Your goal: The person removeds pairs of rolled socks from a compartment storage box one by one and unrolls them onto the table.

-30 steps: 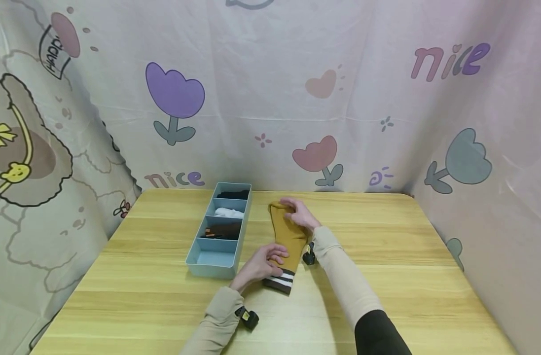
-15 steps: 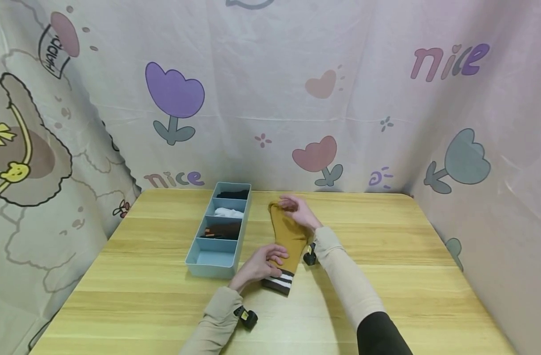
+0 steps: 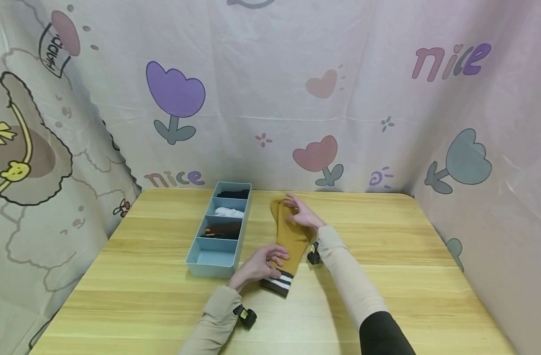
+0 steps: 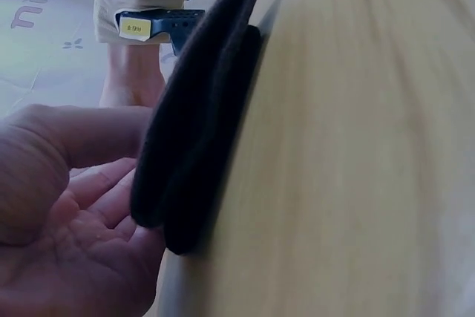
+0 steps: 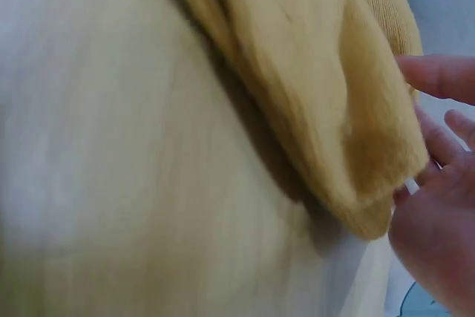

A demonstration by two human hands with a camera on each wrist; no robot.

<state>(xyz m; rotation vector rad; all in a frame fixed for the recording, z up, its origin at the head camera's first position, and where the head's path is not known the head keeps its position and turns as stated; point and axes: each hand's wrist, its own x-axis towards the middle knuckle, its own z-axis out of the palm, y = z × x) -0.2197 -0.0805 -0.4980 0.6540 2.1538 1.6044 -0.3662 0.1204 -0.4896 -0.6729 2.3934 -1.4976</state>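
- The mustard knit (image 3: 292, 244) lies on the table (image 3: 408, 271), right of the blue tray (image 3: 210, 270).
- The left hand (image 3: 258, 265), loosely bent, half open, touches the knit beside the tray's near end.
- The right hand (image 3: 306, 215), fingers parted, touches it beyond the tray's far half, rightward.

Sock (image 3: 291, 239) on the table (image 3: 119, 296), right of the box (image 3: 210, 270). Left hand (image 3: 258, 264) at the sock's near end, right hand (image 3: 305, 215) at far end. Cloth (image 3: 228, 212) in the box's back three slots, curtain (image 3: 261, 74) behind everything.

High head view, close wrist views
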